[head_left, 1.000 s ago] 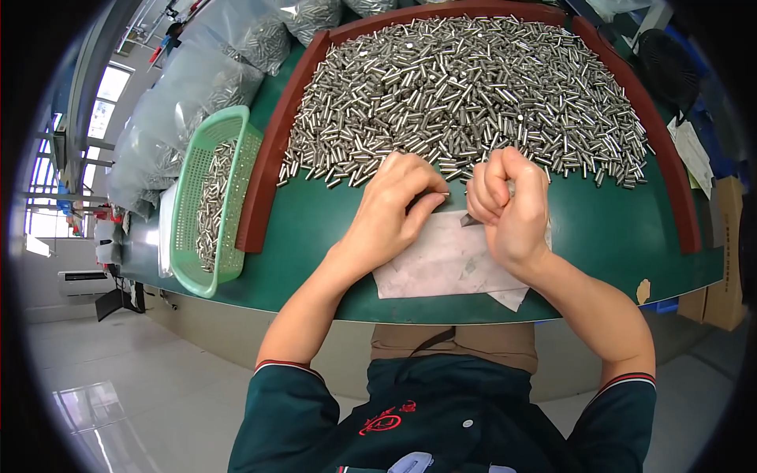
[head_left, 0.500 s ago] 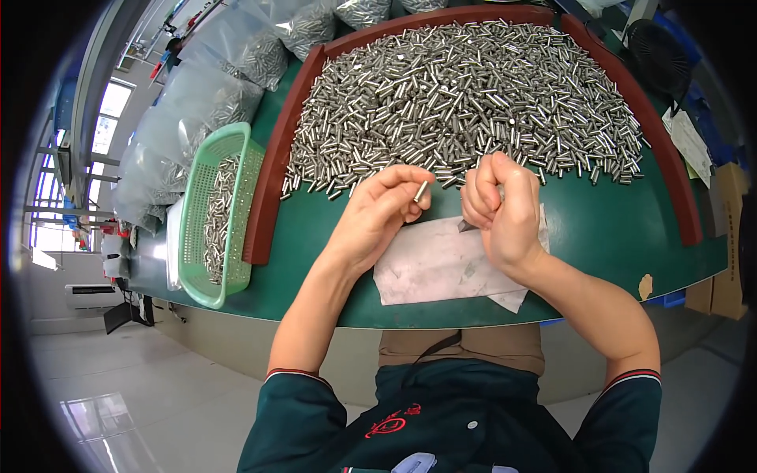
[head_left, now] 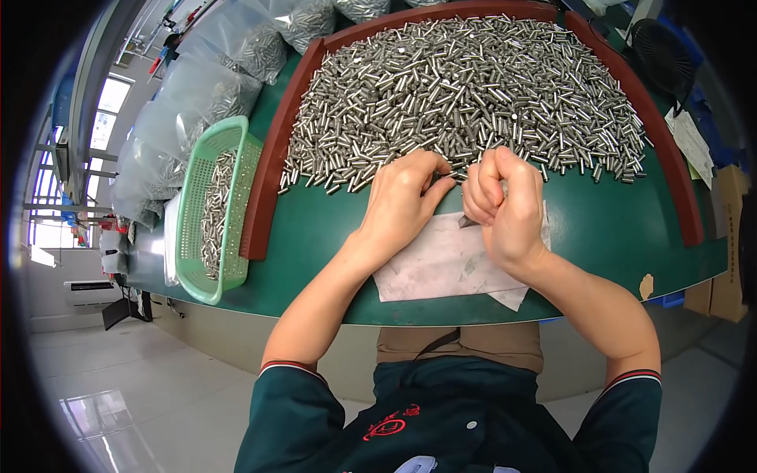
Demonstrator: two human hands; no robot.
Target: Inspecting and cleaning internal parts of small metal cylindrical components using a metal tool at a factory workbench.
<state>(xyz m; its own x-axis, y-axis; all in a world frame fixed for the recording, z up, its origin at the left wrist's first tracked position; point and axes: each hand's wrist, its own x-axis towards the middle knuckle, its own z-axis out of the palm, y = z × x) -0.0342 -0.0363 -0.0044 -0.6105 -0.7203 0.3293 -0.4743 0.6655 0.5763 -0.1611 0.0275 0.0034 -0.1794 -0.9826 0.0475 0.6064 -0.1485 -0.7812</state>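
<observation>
A big heap of small shiny metal pins [head_left: 465,94] covers the green table top [head_left: 615,229] inside a brown curved rim [head_left: 264,189]. My left hand [head_left: 402,197] lies at the near edge of the heap, its fingertips pinching at a pin. My right hand [head_left: 505,205] is curled into a fist just beside it, with a small dark-tipped tool [head_left: 465,223] sticking out below the fingers. Both hands rest over a white sheet of paper [head_left: 441,264] at the table's front edge.
A green plastic basket [head_left: 213,209] with more pins stands left of the brown rim. Clear plastic bags of pins [head_left: 197,94] lie at the back left. A black fan [head_left: 662,47] and papers [head_left: 694,142] are at the right. Cardboard boxes [head_left: 729,244] stand at the far right.
My left hand lifted a pin toward the right hand, then dropped back to the heap's edge. The right fist stayed nearly in place.
</observation>
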